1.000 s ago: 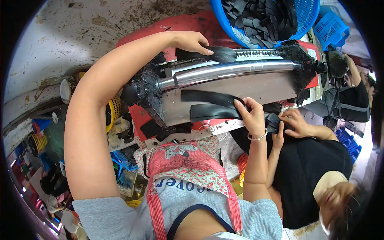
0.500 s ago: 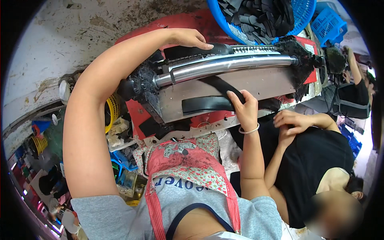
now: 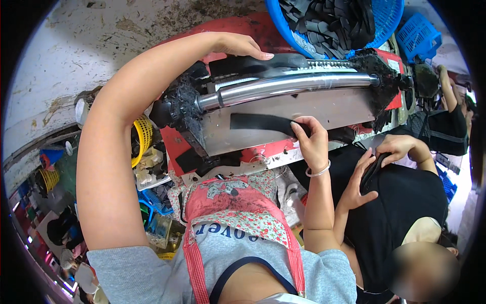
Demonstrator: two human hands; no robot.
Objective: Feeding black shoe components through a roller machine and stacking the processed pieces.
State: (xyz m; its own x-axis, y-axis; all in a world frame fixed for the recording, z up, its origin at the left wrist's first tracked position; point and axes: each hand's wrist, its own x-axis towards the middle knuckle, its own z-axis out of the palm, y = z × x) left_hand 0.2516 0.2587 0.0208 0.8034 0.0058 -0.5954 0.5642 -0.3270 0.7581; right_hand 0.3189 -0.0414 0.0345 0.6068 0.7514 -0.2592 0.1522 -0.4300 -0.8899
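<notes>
My right hand [image 3: 313, 144] is in front of a machine with a shiny metal roller [image 3: 293, 82]. Its thumb and fingers pinch the right end of a flat black strip [image 3: 258, 123], whose free end stretches left over the machine's pale metal plate [image 3: 223, 144]. Across the roller's far side reaches my left arm. There my left hand [image 3: 245, 47] has its thumb tip on another black strip [image 3: 273, 63], which lies along the back of the roller. The other fingers of that hand are partly hidden.
A blue basket [image 3: 394, 20] full of black pieces stands beyond the machine, with a smaller blue basket [image 3: 419, 36] to its right. Close on my right, a co-worker in black holds dark pieces [image 3: 373, 169]. A yellow basket [image 3: 144, 139] is under my left arm.
The black strip that ran from my right hand toward the roller no longer shows in front. The strip behind the roller reaches farther right. The co-worker's hands have parted around dark pieces.
</notes>
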